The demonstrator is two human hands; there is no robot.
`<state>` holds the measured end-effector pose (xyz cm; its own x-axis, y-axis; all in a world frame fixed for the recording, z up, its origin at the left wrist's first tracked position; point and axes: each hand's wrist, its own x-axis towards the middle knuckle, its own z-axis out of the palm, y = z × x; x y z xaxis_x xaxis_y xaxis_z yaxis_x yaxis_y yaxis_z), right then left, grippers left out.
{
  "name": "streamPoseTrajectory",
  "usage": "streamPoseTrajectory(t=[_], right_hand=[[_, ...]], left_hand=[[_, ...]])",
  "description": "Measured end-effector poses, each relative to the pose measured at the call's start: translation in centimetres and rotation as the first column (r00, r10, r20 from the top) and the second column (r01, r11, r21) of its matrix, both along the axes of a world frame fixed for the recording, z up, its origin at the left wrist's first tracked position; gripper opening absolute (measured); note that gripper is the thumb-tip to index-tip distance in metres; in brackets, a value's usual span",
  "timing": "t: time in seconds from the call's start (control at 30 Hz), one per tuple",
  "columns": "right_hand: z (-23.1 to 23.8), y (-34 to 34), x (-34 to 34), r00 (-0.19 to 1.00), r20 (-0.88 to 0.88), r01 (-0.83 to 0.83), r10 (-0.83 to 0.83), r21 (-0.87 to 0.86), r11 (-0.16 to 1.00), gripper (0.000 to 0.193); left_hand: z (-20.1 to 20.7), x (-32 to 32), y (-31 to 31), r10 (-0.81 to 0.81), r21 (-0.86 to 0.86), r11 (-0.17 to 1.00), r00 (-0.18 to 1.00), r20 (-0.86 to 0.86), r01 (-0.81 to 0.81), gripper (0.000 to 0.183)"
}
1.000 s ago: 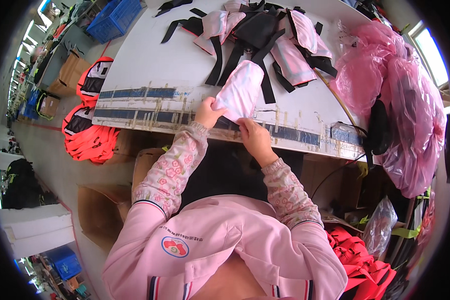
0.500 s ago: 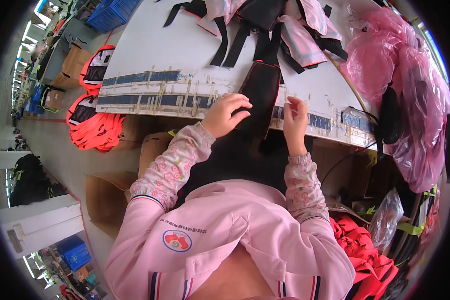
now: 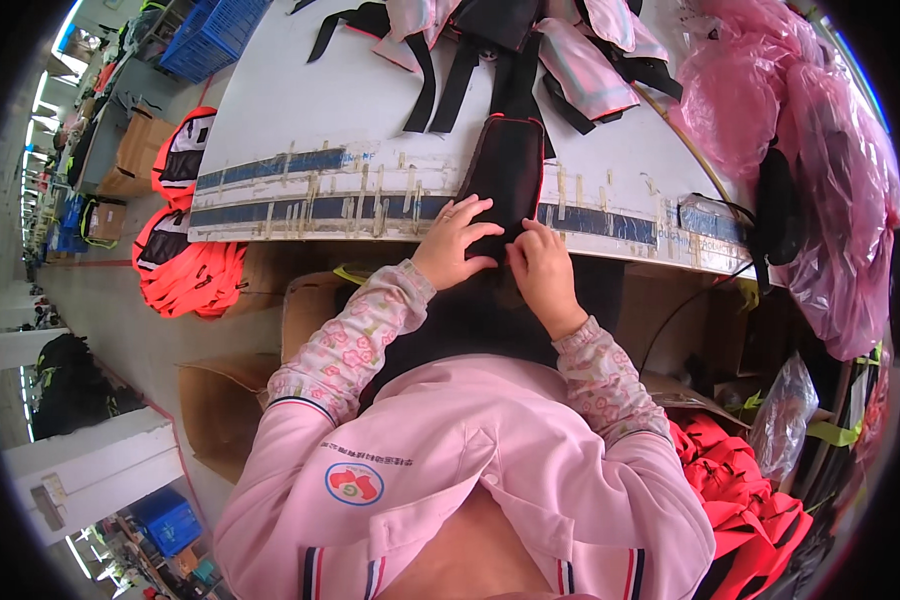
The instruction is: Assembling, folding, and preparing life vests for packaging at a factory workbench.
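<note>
A black padded fabric strap (image 3: pixel 508 165) with red edging hangs over the table's near edge. It joins a bundle of black webbing straps (image 3: pixel 457 85) and pinkish-grey fabric pieces (image 3: pixel 588 72) lying farther up the table. My left hand (image 3: pixel 454 243) is curled on the padded strap's left edge near its lower end, thumb and fingers closing on the cloth. With fingertips pinched together, my right hand (image 3: pixel 545 272) grips the right side of the same end. Just what lies between the fingertips is partly hidden.
The white table (image 3: pixel 300 110) carries worn tape strips along its front. Pink plastic bags (image 3: pixel 830 190) crowd the right side, with red-orange fabric (image 3: pixel 735 490) below. Red-and-black bags (image 3: pixel 185 255) are stacked left, beside an open cardboard box (image 3: pixel 220 415). A blue crate (image 3: pixel 205 40) stands behind.
My right hand has moved left and down from open air onto the padded strap's lower end and pinched it. My left hand stays at the left edge. The whole view has shifted slightly.
</note>
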<state>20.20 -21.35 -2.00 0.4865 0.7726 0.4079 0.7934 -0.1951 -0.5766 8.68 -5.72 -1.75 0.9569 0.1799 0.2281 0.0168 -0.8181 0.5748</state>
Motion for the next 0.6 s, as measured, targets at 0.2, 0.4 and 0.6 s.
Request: streamPoseTrajectory(t=[0.2,0.4,0.6], right_hand=[[1.1,1.0,0.9,0.977,-0.212,0.005,0.02,0.12,0.993,0.022],[1.2,2.6,0.6,0.986,-0.161,0.074,-0.04,0.211,0.975,0.026],[1.4,4.6,0.3,0.376,-0.898,0.304,0.226,0.351,0.886,0.011]], left_hand=[[0.3,1.2,-0.4,0.165,-0.03,0.986,0.962,0.219,-0.162,0.018],[2.0,1.5,-1.0,0.201,-0.061,0.98,0.927,0.316,-0.191,0.019],[2.9,1.2,-0.7,0.446,-0.187,0.895,0.798,0.406,-0.406,0.034]])
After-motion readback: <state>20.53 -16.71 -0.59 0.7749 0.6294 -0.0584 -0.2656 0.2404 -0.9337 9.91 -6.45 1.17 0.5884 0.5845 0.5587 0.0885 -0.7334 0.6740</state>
